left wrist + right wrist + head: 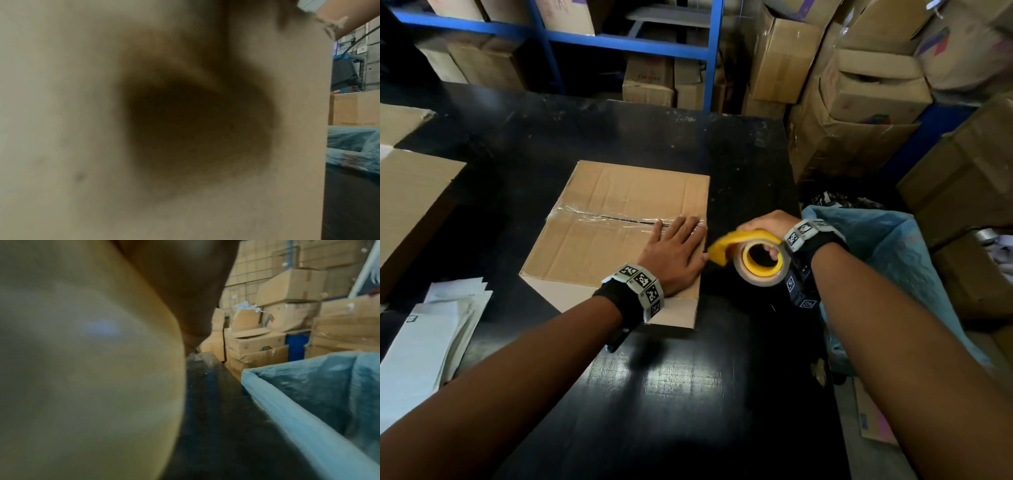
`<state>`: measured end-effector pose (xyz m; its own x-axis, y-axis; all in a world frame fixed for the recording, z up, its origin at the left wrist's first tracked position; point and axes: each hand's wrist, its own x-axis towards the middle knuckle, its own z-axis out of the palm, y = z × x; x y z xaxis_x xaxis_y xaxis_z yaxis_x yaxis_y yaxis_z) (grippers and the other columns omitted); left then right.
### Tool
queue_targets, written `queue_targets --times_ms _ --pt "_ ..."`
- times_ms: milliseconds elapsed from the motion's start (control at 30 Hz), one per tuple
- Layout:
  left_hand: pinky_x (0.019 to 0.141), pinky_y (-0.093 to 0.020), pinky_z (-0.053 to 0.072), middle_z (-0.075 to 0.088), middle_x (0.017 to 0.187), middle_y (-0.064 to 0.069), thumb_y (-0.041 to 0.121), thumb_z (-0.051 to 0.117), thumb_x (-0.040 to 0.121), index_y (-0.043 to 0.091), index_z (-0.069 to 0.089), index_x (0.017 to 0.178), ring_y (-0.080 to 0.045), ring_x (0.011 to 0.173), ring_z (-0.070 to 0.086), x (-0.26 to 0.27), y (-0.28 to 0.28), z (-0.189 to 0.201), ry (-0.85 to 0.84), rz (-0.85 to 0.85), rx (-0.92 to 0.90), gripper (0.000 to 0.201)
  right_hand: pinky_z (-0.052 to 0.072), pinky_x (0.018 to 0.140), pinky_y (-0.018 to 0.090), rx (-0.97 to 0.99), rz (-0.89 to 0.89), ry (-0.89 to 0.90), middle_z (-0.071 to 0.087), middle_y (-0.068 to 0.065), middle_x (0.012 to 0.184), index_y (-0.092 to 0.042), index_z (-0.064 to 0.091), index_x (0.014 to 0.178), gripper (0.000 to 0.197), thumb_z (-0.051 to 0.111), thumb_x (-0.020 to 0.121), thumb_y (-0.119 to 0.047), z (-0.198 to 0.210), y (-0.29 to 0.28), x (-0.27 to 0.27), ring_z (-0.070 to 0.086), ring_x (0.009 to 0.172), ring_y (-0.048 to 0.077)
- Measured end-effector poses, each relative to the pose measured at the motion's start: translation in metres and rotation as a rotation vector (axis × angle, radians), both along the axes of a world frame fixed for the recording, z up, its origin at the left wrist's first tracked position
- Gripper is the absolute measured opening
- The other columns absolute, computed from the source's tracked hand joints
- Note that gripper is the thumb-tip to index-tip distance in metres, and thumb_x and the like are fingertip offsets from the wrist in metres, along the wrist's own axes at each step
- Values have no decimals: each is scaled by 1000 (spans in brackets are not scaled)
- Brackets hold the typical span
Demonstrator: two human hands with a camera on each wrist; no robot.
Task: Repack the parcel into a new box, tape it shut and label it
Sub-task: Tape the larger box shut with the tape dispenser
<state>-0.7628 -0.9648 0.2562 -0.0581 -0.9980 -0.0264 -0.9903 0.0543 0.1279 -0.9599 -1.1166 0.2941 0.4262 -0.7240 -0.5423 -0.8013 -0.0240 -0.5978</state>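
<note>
A closed brown cardboard box [616, 212] lies on the black table [688, 394], with a strip of clear tape [599, 216] along its centre seam. My left hand [674, 251] lies flat on the box's right end, fingers straight, pressing the tape's right end. My right hand [768, 228] grips a yellow tape dispenser [743, 245] holding a roll of clear tape [762, 265], just off the box's right edge. The left wrist view is filled by blurred cardboard [82, 129]. The blurred tape roll [82, 369] fills the left of the right wrist view.
A stack of white papers [428, 342] lies at the table's left front, with flattened cardboard [410, 205] behind it. A bin lined with a blue bag [893, 260] stands right of the table. Stacked cartons [859, 85] and blue shelving [619, 37] stand behind.
</note>
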Motion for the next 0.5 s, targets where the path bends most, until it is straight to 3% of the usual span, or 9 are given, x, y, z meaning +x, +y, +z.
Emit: queue_targets --times_ms 67,167,300,333,400,500 --pt "118 -50 2 5 160 3 54 12 93 24 9 151 -19 147 1 -1 1 2 1 5 6 66 56 65 32 -37 137 75 70 0 79 -26 68 96 15 68 82 -22 -27 7 -5 68 70 19" --pt "118 -52 7 10 160 1 52 17 92 24 14 150 -21 147 7 -1 1 4 3 18 -20 65 54 60 31 -42 -122 54 72 7 80 -21 75 92 22 68 80 -37 -50 15 -6 67 66 23" --pt "110 -61 21 21 153 -7 50 35 86 28 30 142 -30 140 20 -16 -2 20 -11 49 -5 60 45 58 13 -136 -231 -54 68 -5 109 -28 73 109 27 64 85 -37 -50 18 -6 61 91 14" --pt "107 -63 24 22 151 -8 50 39 84 26 35 139 -32 138 22 -23 -6 24 -43 78 25 60 48 64 14 -157 -241 -70 67 -3 115 -28 71 112 28 62 87 -33 -45 19 -4 61 97 17" --pt "106 -64 22 16 154 -11 52 40 83 21 41 137 -36 139 18 -39 -13 32 -187 121 111 63 45 87 23 -188 -235 -54 63 -1 126 -28 68 118 33 57 87 -28 -45 15 -1 58 114 21" --pt "109 -68 3 1 159 -11 56 32 89 18 44 139 -37 145 -1 -55 -20 32 -462 34 188 64 38 104 32 -183 -206 -1 58 0 135 -30 61 127 42 53 86 -27 -47 20 2 50 126 26"
